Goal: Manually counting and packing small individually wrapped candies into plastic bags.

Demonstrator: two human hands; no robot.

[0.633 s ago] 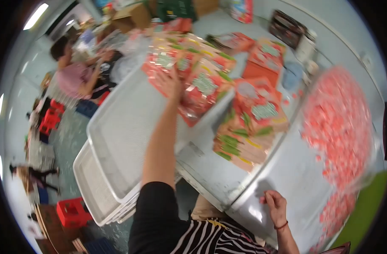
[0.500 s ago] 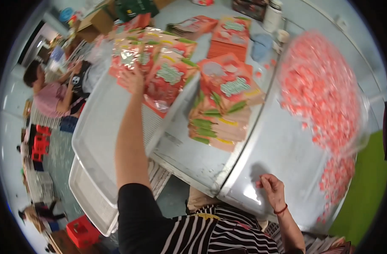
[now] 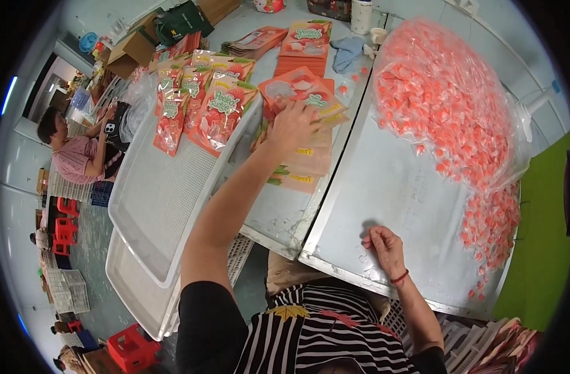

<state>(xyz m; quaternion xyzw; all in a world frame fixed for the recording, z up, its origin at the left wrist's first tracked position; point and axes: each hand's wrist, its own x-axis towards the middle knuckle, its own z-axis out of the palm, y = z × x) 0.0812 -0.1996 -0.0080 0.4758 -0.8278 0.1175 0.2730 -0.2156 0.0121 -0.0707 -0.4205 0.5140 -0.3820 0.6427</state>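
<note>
My left hand lies over a fanned stack of flat red-and-peach pouches on the table. Its fingers are spread and touch the printed faces; the thumb side is partly hidden. Plump filled pouches stand and lean together in the far end of a white perforated tray, left of that arm. Over the metal tabletop's near edge, my right hand has its fingers curled in a pinch. Whatever sits at the fingertips is too small to make out.
Right of me, a large clear bag spills red wrapped candies. Behind are a neat pouch stack, a blue cloth, a white bottle and a cup. A seated person is at far left, with red stools below.
My left hand has left the filled pouches in the tray and moved right onto the fanned flat pouches. The right hand stays pinched above the tabletop. The whole view has shifted slightly.
</note>
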